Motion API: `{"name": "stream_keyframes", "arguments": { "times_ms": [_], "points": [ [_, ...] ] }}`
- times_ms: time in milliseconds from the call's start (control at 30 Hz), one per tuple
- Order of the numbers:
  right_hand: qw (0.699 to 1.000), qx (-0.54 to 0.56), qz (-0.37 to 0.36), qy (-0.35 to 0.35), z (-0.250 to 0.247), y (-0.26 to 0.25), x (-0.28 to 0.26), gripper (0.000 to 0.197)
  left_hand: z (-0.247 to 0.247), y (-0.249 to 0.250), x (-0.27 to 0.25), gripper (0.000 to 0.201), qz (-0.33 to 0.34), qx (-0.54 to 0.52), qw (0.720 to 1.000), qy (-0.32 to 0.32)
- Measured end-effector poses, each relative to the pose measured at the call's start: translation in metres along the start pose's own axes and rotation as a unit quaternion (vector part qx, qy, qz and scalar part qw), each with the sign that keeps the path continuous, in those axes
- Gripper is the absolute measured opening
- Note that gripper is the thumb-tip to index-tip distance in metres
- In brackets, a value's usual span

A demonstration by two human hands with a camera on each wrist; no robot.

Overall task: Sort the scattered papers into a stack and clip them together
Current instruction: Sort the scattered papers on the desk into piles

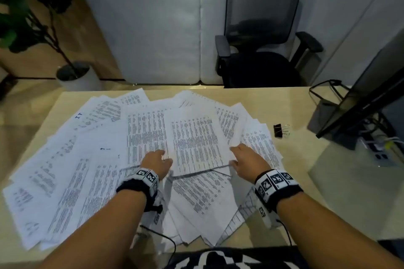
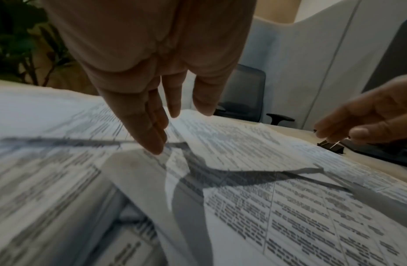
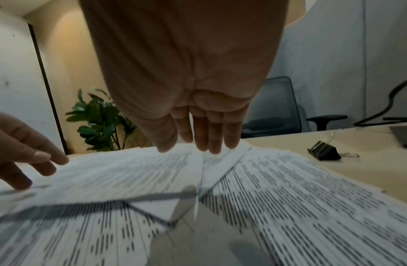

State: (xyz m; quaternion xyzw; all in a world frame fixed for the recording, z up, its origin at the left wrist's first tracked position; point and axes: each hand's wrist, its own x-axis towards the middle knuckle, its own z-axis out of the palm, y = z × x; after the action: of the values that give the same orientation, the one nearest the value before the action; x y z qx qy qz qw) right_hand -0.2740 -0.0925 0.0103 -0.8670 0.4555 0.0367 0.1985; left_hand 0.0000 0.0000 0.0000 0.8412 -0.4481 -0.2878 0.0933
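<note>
Many printed white papers [image 1: 91, 159] lie fanned out over the pale wooden desk [image 1: 341, 199]. One top sheet [image 1: 196, 142] sits in the middle with its near edge raised, casting a shadow. My left hand [image 1: 156, 160] touches that sheet's left edge with straight fingers [image 2: 152, 136]. At the sheet's right edge my right hand [image 1: 244, 158] rests with straight fingers [image 3: 211, 136]. Neither hand grips anything. A black binder clip [image 1: 281, 130] lies on bare desk to the right of the papers, seen also in the right wrist view as the clip [image 3: 326, 153].
A black office chair [image 1: 258, 50] stands behind the desk by a grey partition. A potted plant [image 1: 74, 74] is at the back left. A dark monitor [image 1: 371, 98] and cables [image 1: 380, 150] fill the right side. Bare desk lies right of the papers.
</note>
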Motion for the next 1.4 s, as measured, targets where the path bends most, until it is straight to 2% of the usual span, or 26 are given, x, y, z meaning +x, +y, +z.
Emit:
{"name": "stream_keyframes", "arguments": {
  "times_ms": [133, 233, 333, 400, 467, 500, 567, 667, 867, 933, 1033, 1133, 1200, 1300, 1400],
  "points": [
    [0.997, 0.002, 0.0, -0.073, 0.019, 0.005, 0.005, 0.052, 0.016, -0.008, 0.007, 0.053, -0.046, -0.02, 0.998, -0.026],
    [0.993, -0.046, -0.022, -0.105, 0.032, 0.008, 0.006, 0.048, 0.027, -0.007, 0.015, 0.06, -0.085, -0.061, 0.994, -0.016],
    [0.994, -0.036, -0.044, -0.097, 0.038, 0.016, 0.005, 0.044, 0.035, -0.002, 0.022, 0.063, -0.106, -0.113, 0.988, 0.016],
    [0.997, 0.018, -0.026, -0.07, 0.035, 0.021, 0.008, 0.029, 0.038, 0.0, 0.023, 0.055, -0.108, -0.123, 0.986, 0.042],
    [0.998, 0.059, 0.027, -0.023, 0.032, 0.028, 0.017, 0.015, 0.039, 0.001, 0.023, 0.041, -0.099, -0.104, 0.988, 0.057],
    [0.995, 0.078, 0.067, -0.008, 0.031, 0.031, 0.023, 0.015, 0.038, 0.001, 0.023, 0.034, -0.094, -0.095, 0.989, 0.062],
    [0.983, 0.117, 0.14, 0.004, 0.028, 0.032, 0.038, 0.024, 0.034, -0.002, 0.021, 0.027, -0.093, -0.078, 0.991, 0.064],
    [0.964, 0.14, 0.226, 0.0, 0.023, 0.025, 0.064, 0.044, 0.031, -0.012, 0.019, 0.026, -0.104, -0.064, 0.991, 0.049],
    [0.935, 0.144, 0.322, -0.034, 0.024, 0.01, 0.101, 0.096, 0.034, -0.02, 0.017, 0.023, -0.097, -0.059, 0.992, 0.049],
    [0.928, 0.147, 0.34, -0.042, 0.027, 0.011, 0.107, 0.093, 0.032, -0.021, 0.021, 0.028, -0.094, -0.074, 0.992, 0.031],
    [0.917, 0.158, 0.364, -0.036, 0.027, 0.01, 0.108, 0.072, 0.026, -0.022, 0.028, 0.03, -0.075, -0.11, 0.991, 0.005],
    [0.91, 0.143, 0.389, -0.015, 0.027, 0.004, 0.106, 0.068, 0.018, -0.018, 0.038, 0.03, -0.04, -0.12, 0.992, 0.005],
    [0.91, 0.15, 0.387, -0.004, 0.029, -0.002, 0.107, 0.072, 0.015, -0.015, 0.047, 0.031, -0.015, -0.12, 0.993, 0.006],
    [0.904, 0.215, 0.369, -0.001, 0.03, -0.01, 0.11, 0.09, 0.013, -0.011, 0.056, 0.037, 0.011, -0.108, 0.994, -0.01],
    [0.89, 0.274, 0.363, 0.006, 0.03, -0.014, 0.11, 0.099, 0.015, -0.014, 0.064, 0.031, 0.023, -0.085, 0.995, -0.036]
  ]
}}
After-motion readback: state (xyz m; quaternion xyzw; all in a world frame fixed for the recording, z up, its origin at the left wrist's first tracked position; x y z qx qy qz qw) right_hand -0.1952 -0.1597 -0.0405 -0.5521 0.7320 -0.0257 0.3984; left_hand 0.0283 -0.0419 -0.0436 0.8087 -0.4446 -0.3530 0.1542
